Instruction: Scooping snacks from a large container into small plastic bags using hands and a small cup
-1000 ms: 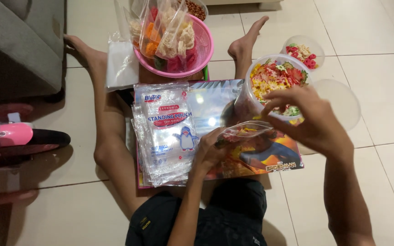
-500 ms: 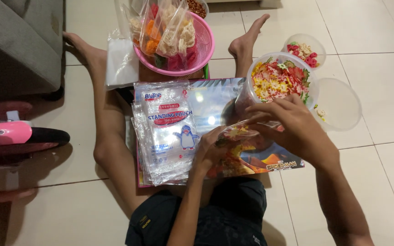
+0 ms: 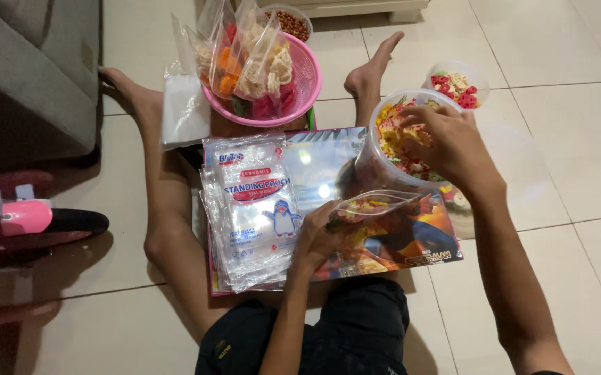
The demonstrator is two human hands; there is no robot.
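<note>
Two hands work: your left hand (image 3: 312, 239) pinches an open clear pouch (image 3: 370, 206) above the colourful board (image 3: 384, 236); your right hand (image 3: 446, 142) grabs snacks in the clear tub (image 3: 377, 163), beside stacked blue-and-red-labelled pouches (image 3: 252, 208).

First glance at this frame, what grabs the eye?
The right hand dipping into a clear tub of multicoloured crackers at centre right. Just below it, the left hand holds a small clear pouch open. A pink basket stuffed with filled bags sits at top centre.
</note>
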